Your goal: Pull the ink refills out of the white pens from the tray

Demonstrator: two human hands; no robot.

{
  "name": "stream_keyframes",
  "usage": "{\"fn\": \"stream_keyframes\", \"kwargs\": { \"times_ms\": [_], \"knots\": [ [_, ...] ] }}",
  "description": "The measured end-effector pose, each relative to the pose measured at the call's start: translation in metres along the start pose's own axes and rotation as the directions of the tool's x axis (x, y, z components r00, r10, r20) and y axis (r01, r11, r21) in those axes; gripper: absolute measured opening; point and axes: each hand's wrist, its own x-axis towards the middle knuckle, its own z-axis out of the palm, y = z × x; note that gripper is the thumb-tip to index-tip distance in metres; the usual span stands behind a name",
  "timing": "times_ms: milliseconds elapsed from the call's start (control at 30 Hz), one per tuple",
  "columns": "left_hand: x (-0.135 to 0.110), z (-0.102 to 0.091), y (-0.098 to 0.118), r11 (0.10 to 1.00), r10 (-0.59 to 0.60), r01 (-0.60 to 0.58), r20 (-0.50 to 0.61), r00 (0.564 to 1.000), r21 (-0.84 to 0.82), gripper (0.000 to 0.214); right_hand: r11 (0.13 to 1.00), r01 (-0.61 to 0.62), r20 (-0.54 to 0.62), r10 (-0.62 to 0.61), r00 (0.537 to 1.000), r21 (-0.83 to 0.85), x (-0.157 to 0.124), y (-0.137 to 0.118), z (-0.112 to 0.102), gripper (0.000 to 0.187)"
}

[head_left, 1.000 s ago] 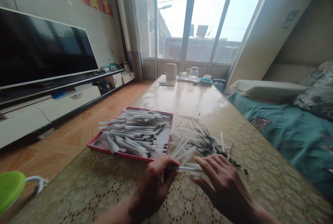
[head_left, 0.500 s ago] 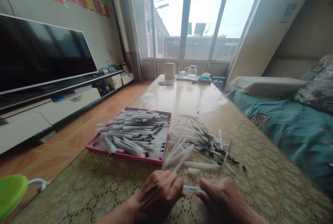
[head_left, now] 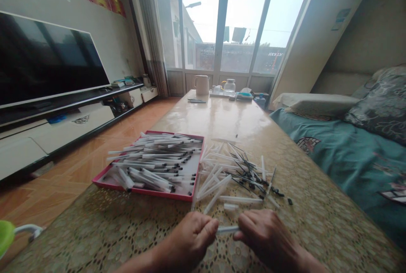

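Left hand [head_left: 198, 234] and right hand [head_left: 268, 231] grip one tube [head_left: 227, 230], fingers closed; black-tipped tubes [head_left: 158, 178], seemingly done, crowd the left tray [head_left: 177, 197]; loose tubes [head_left: 242, 200] and black bits [head_left: 277, 192], right, look undone.

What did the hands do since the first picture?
Both moved back toward the person. The right hand, spread before, has closed on one end of a white tube; the left hand grips the other. The pink-edged tray stayed put on the table.

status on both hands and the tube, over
Left hand, right hand: closed on one pale tube. Nothing seen blocking it. Loose tubes just beyond.
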Motion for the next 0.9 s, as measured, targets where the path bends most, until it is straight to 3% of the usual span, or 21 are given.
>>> {"fn": "stream_keyframes", "kwargs": {
  "times_ms": [67,133,233,333,433,567,633,667,767,833,900],
  "knots": [
    [-0.001,-0.005,-0.009,0.969,-0.124,0.118,-0.015,0.992,-0.217,0.049,0.997,-0.044,-0.025,0.043,0.999,-0.056,-0.004,0.009,-0.003,0.039],
    [-0.002,-0.012,-0.015,0.928,-0.199,0.163,-0.078,0.977,-0.334,0.049,0.976,-0.17,-0.089,0.159,0.983,-0.134,-0.01,0.019,-0.004,0.038],
    [-0.001,-0.019,-0.012,0.989,-0.044,0.008,-0.242,0.969,-0.147,0.046,0.945,-0.301,-0.112,0.288,0.951,-0.125,-0.014,0.027,0.002,0.036],
    [0.004,-0.021,-0.002,0.988,0.147,-0.11,-0.413,0.899,0.112,0.032,0.95,-0.308,-0.071,0.304,0.95,-0.05,-0.011,0.023,0.011,0.032],
    [0.009,-0.021,-0.001,0.98,0.195,-0.14,-0.535,0.822,0.143,0.039,0.963,-0.269,-0.063,0.269,0.961,0.013,-0.008,0.017,0.014,0.029],
    [0.01,-0.018,-0.01,0.961,0.277,-0.212,-0.586,0.761,0.178,0.043,0.961,-0.252,-0.043,0.258,0.965,0.112,-0.006,0.013,0.011,0.023],
    [0.008,-0.012,-0.013,0.97,0.234,-0.229,-0.56,0.794,0.081,0.033,0.959,-0.248,-0.033,0.255,0.966,0.139,-0.005,0.01,0.012,0.022],
    [0.008,-0.008,-0.014,0.974,0.177,-0.223,-0.514,0.839,-0.029,0.028,0.96,-0.238,-0.027,0.245,0.969,0.145,-0.004,0.009,0.013,0.022],
    [0.009,0.008,-0.014,0.88,-0.012,-0.103,-0.239,0.971,-0.464,0.032,0.967,-0.199,-0.007,0.203,0.979,0.16,0.0,0.002,0.017,0.023],
    [0.011,0.018,-0.013,0.744,-0.085,-0.011,-0.11,0.99,-0.668,0.038,0.966,-0.168,0.015,0.168,0.986,0.197,0.003,-0.004,0.018,0.021],
    [0.013,0.025,-0.01,0.643,-0.141,0.009,-0.107,0.984,-0.766,0.039,0.959,-0.121,0.024,0.118,0.993,0.256,0.007,-0.01,0.015,0.017]
  ]
}}
